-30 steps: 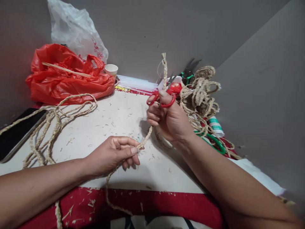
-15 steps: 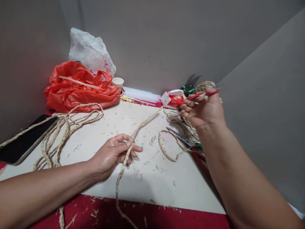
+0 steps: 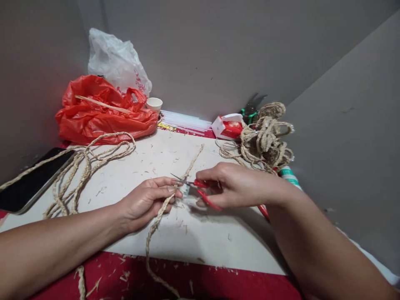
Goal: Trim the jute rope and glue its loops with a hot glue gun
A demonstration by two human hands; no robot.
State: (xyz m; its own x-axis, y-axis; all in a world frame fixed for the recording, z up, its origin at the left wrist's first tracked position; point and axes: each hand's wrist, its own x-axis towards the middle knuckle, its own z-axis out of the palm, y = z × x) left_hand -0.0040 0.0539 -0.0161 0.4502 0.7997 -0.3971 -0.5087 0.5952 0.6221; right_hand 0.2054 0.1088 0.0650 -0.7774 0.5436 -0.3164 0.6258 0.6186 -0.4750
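My left hand (image 3: 148, 202) pinches a braided straw cord (image 3: 155, 225) between thumb and fingers near the middle of the white board. The cord's upper end reaches past my fingers toward the back, and its lower length hangs down over the red cloth. Red-handled scissors (image 3: 204, 196) are in my right hand (image 3: 229, 185), with fingers in the handles. Their blades are spread and point left, right at the cord just beyond my left fingertips. Whether the blades have cut into it, I cannot tell.
Coiled braided cord (image 3: 84, 166) lies at left beside a dark phone (image 3: 34, 183). Behind are a red plastic bag (image 3: 103, 121), a paper cup (image 3: 154, 104), white sticks (image 3: 184, 121) and a red-white box (image 3: 228, 126). Bundled cord (image 3: 270, 137) sits at back right. Straw scraps litter the white board (image 3: 218, 246).
My right hand has come down and left from the back right, bringing the scissors to the cord. The left hand has stayed nearly in place, still pinching it.
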